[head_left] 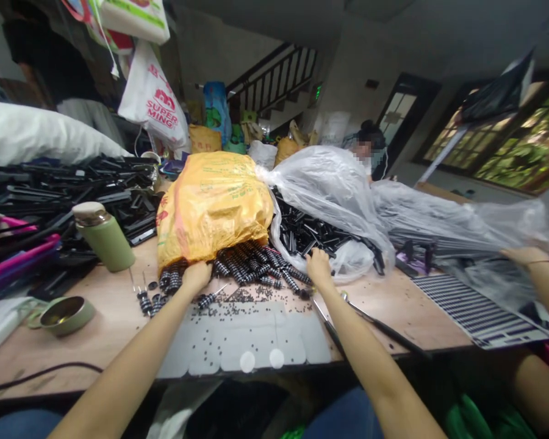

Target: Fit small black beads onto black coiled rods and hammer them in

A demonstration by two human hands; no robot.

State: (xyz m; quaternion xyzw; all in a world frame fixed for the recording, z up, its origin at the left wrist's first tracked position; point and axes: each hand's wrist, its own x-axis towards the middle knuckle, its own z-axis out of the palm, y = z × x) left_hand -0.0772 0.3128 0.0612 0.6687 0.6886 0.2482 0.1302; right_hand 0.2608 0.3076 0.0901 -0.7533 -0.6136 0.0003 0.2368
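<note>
Begin with the wooden table (110, 305), spread under everything in reach. At its middle, find the yellow sack (219, 201), bulging, with its lower edge draped over the parts beneath. Looks thin-skinned, crinkly and rather slick; likely soft outside, perhaps heavy if well filled. Best taken by a gathered fold of the edge, or with both palms for a lift; might tear under a single pinch.

Just beside, on the right, note the clear bag (329, 177), flimsy and puffed, probably light as film but slippery, apt to slide. Grasp in a bunch, well back from the rim. Nearer, note the grey sheet (256, 332), lying flat. To the right, see the long-handled tool (387, 328).

Next, the left hand (197, 277), at the sack's lower edge: fingers mostly hidden, cannot tell whether closed on anything. Then the right hand (319, 265), at the clear bag's front rim: fingers curled, cannot tell what, if anything, between them.

Between the hands, see the ridged rods (242, 265), seemingly stiff and prone to roll; take mid-length. Inside the clear bag, see black parts (297, 231), probably hard, light and easily tangled. Last, small black bits (210, 311), scattered, easily brushed astray; pick by fingertip.
</note>
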